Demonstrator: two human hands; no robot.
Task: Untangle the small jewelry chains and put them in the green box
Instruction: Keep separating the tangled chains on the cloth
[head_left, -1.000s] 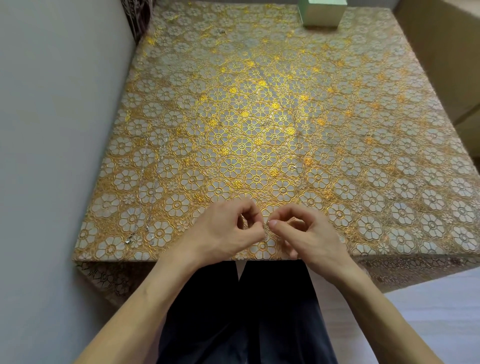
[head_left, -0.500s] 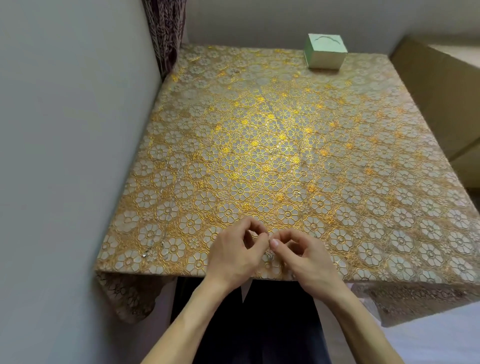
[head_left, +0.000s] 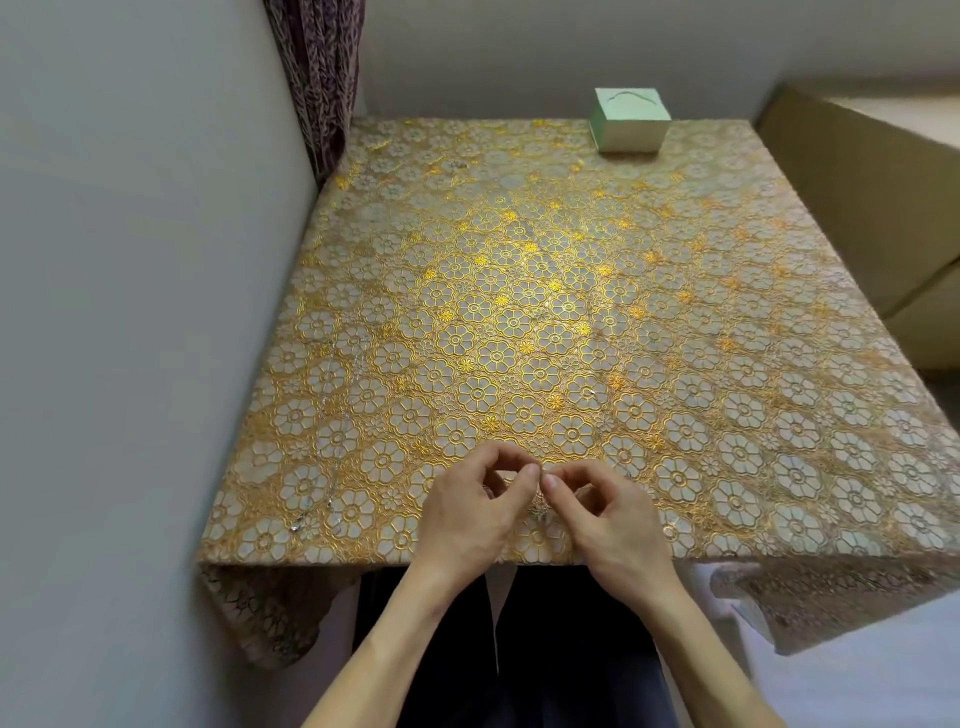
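Left hand (head_left: 467, 514) and right hand (head_left: 608, 525) work tip to tip. Pinching close on either side of the knot likely gives control to tease links apart. Thumb and forefinger fingers (head_left: 531, 475) on each hand are nearly closed, pinching the chains (head_left: 540, 512), which glint faintly just below the fingers. The rest are curled. A loose strand (head_left: 332, 467) lies on the surface (head_left: 727, 415), left of the fingers. The green box (head_left: 631, 122) is well apart, far ahead.

a gold floral tablecloth (head_left: 545, 291) covers the table beside a patterned curtain (head_left: 319, 78).
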